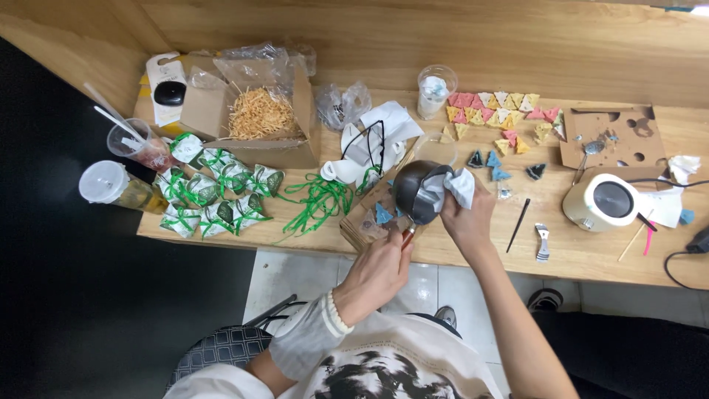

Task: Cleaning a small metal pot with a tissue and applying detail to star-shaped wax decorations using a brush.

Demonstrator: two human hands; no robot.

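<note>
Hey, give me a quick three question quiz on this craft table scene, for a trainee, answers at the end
1. What does the right hand press into the small metal pot?
2. True or false: the left hand grips the pot's handle.
3. The green ribbons lie: A) inside the cardboard box, B) loose on the table, C) under the white melter?

Key: 1. a white tissue; 2. true; 3. B
</note>
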